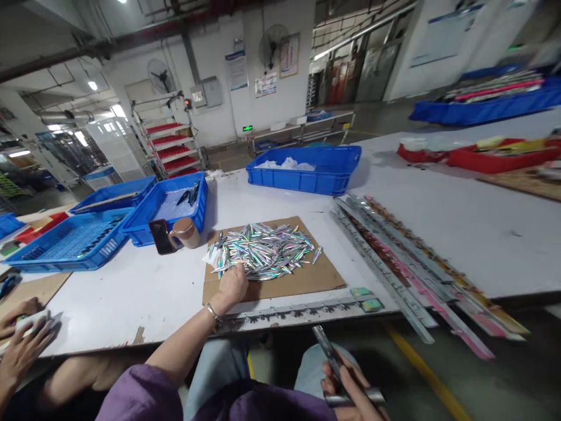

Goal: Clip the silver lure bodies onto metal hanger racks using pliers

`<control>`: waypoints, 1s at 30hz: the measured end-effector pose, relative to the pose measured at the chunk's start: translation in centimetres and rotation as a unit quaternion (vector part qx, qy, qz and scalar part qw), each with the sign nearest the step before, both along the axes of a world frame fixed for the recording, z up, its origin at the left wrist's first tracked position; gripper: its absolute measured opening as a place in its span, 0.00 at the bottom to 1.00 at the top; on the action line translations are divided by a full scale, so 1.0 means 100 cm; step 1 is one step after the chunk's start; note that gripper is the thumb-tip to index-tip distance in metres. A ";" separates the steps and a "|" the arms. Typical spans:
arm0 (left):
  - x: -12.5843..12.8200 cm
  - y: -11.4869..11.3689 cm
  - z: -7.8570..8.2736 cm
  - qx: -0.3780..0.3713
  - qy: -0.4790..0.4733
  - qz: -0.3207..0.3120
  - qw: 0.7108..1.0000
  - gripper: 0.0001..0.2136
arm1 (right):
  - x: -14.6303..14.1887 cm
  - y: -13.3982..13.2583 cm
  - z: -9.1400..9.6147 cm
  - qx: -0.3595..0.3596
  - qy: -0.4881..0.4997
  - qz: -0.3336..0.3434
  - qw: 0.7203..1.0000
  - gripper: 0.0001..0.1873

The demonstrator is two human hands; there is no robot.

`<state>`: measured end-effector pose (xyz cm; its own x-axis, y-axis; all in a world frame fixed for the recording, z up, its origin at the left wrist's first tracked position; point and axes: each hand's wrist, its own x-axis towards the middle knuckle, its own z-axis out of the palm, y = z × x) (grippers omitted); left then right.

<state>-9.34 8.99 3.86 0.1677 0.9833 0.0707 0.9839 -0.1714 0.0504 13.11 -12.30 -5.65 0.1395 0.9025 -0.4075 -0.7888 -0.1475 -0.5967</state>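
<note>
A heap of shiny iridescent slender pieces [265, 248] lies on a brown cardboard sheet [307, 278] on the white table. My left hand [232, 283] reaches into the near left edge of the heap, fingers curled onto the pieces. My right hand [348, 392] is low over my lap, closed round a long grey metal strip [331, 359] that sticks up toward the table edge. A notched metal strip [298, 310] lies along the table's front edge.
Long packaging strips [407, 263] fan out to the right. Blue crates [307, 166] [170, 204] stand behind, with a mug [186, 233] and a phone [161, 237]. Another person's hands [21, 339] work at the far left. Red trays [495, 155] sit at the right.
</note>
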 end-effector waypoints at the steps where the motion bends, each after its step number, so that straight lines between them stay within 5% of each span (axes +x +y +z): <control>1: 0.000 -0.001 0.003 0.006 -0.016 0.002 1.000 0.13 | 0.000 0.000 0.000 -0.001 -0.010 -0.016 1.000 0.23; 7: 0.019 -0.002 0.027 0.046 -0.247 -0.105 0.962 0.09 | 0.014 0.011 0.000 -0.010 -0.175 -0.151 0.973 0.30; 12: 0.079 0.001 0.021 -0.107 -0.571 -0.136 0.803 0.07 | 0.015 0.036 0.004 -0.012 -0.302 -0.207 0.930 0.31; 15: 0.119 0.002 0.008 -0.205 -0.668 -0.129 0.704 0.16 | 0.010 0.052 0.006 0.001 -0.326 -0.211 0.922 0.31; 17: 0.140 0.002 0.000 -0.239 -0.681 -0.145 0.676 0.23 | 0.010 0.058 0.006 0.022 -0.340 -0.179 0.923 0.30; 19: 0.157 0.001 -0.006 -0.230 -0.664 -0.167 0.692 0.23 | 0.014 0.059 0.005 0.046 -0.348 -0.140 0.926 0.27; 24: 0.183 0.001 -0.015 -0.086 -0.527 -0.249 0.808 0.17 | 0.027 0.055 0.004 0.053 -0.222 -0.191 0.955 0.21; 30: 0.188 0.001 -0.018 -0.102 -0.483 -0.276 0.825 0.16 | 0.044 0.064 0.010 0.020 0.152 -0.231 0.961 0.16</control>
